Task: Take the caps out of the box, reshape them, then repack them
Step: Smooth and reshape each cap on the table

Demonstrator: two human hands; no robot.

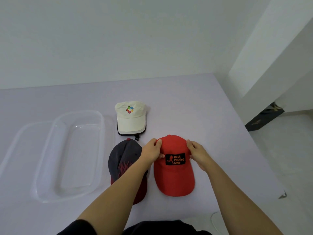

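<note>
Bright red cap (174,177) up front, one solid colour from crown to brim, and on it a black patch (175,159) with orange lettering and an orange figure. Beside it the dark grey cap (123,155): red stitched emblem, red top button, deep maroon brim. Further back, the cream cap (131,122), black-edged brim, its logo (129,109) in green, blue, yellow and red. Clear, colourless box (50,150). Pale lilac tabletop (203,107).

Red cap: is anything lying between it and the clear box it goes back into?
Yes. The dark cap lies directly between the red cap, gripped by the left hand and right hand, and the clear box on the left. Nothing else visible is in the way.
</note>
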